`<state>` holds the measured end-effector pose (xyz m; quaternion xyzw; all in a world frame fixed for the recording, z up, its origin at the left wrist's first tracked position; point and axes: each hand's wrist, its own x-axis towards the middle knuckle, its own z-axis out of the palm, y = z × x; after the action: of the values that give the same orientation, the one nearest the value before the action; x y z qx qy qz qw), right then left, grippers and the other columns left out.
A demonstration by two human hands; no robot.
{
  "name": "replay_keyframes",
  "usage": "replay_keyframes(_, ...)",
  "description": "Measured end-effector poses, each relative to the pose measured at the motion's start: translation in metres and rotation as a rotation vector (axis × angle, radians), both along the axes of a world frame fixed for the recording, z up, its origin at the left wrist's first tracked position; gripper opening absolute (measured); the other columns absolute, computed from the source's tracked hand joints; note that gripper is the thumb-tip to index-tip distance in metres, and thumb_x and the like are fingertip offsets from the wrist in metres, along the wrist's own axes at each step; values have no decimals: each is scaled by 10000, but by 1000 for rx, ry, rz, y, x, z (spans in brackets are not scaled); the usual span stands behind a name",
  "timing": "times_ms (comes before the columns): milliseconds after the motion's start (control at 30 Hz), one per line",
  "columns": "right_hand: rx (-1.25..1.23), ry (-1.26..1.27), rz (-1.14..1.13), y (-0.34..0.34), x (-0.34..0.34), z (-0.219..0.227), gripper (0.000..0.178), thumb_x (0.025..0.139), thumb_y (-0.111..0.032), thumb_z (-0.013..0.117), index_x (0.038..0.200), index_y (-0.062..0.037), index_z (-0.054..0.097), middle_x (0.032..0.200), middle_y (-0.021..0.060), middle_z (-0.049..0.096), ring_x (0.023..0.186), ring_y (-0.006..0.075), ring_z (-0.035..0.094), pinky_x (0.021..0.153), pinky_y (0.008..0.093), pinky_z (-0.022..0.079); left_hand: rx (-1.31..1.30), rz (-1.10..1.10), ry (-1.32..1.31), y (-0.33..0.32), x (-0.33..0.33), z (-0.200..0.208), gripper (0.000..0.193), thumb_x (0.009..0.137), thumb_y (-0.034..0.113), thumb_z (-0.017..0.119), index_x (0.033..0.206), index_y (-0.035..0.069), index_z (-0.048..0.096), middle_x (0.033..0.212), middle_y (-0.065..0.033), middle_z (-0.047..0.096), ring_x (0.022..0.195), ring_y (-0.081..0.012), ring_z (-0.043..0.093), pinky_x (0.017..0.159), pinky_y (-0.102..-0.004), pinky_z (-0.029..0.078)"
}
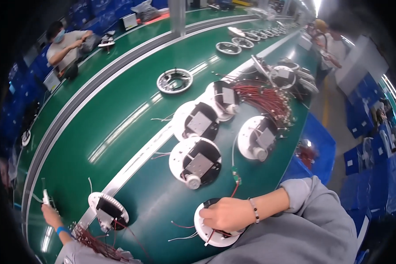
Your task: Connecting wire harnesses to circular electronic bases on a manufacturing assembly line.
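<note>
Near the front edge, my right hand (226, 214), with a beaded bracelet, is closed over a round white lamp-like housing (203, 230). Its fingertips are partly hidden, and red and white wires stick out of the housing's left side. Just beyond lies a small green circuit board (236, 174), its red wire running down toward this hand. My left hand (51, 215), with a blue wristband, reaches far left and is closed on a slim white object (46, 197), too small to make out. Between my hands, a similar white housing (108, 212) leans tilted at the metal strip.
Several white housings with black and silver parts, one of them (195, 162), stand ahead. Behind them lies a red wire bundle (265, 100); another (94, 244) is by my left forearm. White rings (175, 81) lie on the green belt. A blue bin (317, 141) stands right. Co-workers are farther off.
</note>
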<state>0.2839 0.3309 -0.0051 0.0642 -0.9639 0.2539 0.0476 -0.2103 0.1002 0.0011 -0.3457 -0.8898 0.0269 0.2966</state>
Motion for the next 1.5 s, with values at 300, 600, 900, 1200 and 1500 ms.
replay_keyframes(300,84,23,30,-8,4,1,124,604,-95,549,620,21,510,727,105,438,519,199,531,466,294,439,164,-330,98,53,166,77,109,722,50,521,819,1,533,737,-152,543,665,-307,528,589,-375,425)
replay_keyframes(600,-256,220,8,3,-16,-15,107,598,-85,592,624,-8,522,640,129,500,572,283,530,524,362,430,25,-475,-78,127,294,-3,275,689,30,483,962,3,502,793,-130,510,731,-289,527,604,-364,450)
replay_keyframes(900,-297,217,163,13,-19,-3,59,609,-25,587,656,11,578,618,111,522,546,255,524,499,325,423,88,-432,-49,117,310,-38,177,665,16,514,841,20,499,782,-117,511,745,-280,525,654,-367,444)
replay_keyframes(1200,-226,220,130,1,-1,-4,88,610,-1,611,673,-26,554,634,83,510,593,254,514,501,319,413,437,-804,-1106,53,408,-47,598,597,-24,412,1193,-10,373,1066,-213,493,972,-357,487,887,-388,357)
replay_keyframes(1500,-190,175,88,4,-5,5,93,597,15,604,664,-35,564,628,81,510,571,238,521,476,299,406,595,-777,-1559,53,400,-47,327,669,22,536,990,-38,532,463,-10,432,439,-47,379,413,-200,305)
